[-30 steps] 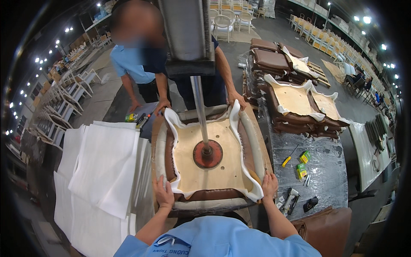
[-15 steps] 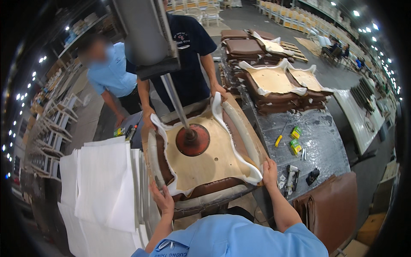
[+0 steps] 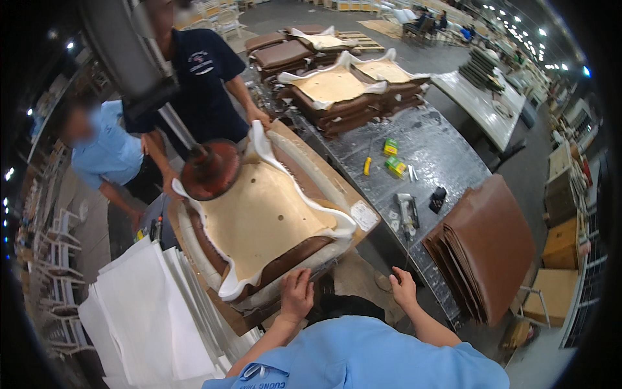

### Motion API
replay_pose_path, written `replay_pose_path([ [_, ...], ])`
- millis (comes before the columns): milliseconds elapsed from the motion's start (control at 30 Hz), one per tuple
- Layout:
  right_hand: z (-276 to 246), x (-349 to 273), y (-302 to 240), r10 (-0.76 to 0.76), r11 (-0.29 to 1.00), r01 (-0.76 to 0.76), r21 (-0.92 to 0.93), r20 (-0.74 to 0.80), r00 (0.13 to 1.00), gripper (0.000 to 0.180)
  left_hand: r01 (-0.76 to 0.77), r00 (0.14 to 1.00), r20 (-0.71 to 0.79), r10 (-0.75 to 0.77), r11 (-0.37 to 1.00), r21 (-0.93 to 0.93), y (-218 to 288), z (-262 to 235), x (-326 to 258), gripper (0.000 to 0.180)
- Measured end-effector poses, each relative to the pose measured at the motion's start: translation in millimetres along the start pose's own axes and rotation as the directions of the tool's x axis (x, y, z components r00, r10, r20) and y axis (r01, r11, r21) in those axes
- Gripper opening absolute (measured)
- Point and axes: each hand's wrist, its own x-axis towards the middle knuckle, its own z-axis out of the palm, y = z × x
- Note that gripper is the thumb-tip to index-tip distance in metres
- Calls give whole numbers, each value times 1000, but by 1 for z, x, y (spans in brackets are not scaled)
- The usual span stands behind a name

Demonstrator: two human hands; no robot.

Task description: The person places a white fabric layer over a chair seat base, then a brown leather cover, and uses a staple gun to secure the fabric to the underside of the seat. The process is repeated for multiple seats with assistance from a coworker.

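an upturned brown seat cushion (image 3: 259, 223) lies tilted on a wooden board (image 3: 353, 201) at the near end of the grey counter (image 3: 440, 152), its tan underside facing up and a thick rim of white foam (image 3: 304, 194) curling up around the edges. the left hand (image 3: 296, 295) rests on the near edge of the cushion, fingers curled down over the brown cover and the foam; it looks like a grip, though the fingertips are hidden below the edge, so i cannot tell how tight it is. the right hand (image 3: 403, 288) hangs off the cushion, just beside the near corner of the board, fingers loosely bent and holding nothing.

a round reddish press pad (image 3: 210, 170) on a slanted metal rod (image 3: 175, 126) sits on the far left corner of the cushion. across the cushion stand two other people: one in a dark shirt (image 3: 201, 84) with a hand at the far edge of the foam, one in a light blue shirt (image 3: 107, 152) reaching toward the left side.

to the left of the cushion lies a stack of white sheets (image 3: 149, 311). on the counter to the right are a yellow-handled tool (image 3: 367, 165), small green and yellow boxes (image 3: 393, 159), a staple gun (image 3: 407, 211) and a small black item (image 3: 438, 198). a pile of folded brown covers (image 3: 486, 246) hangs at the counter's near right edge, and more upturned cushions (image 3: 343, 91) are stacked at the far end.
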Motion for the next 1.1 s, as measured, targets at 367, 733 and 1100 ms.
replay_pose_path([
  [367, -68, -18, 69, 260, 964, -266, -27, -128, 957, 40, -29, 994, 105, 10, 982, 185, 7, 16, -6, 57],
  [733, -230, 204, 127, 135, 971, -197, -132, -377, 916, 28, 149, 985, 68, -159, 980, 134, 53, 77, 85, 46],
  [1100, -334, 358, 166, 360, 827, -414, -380, -206, 910, 51, 179, 981, 37, -189, 966, 184, 84, 159, 146, 63],
])
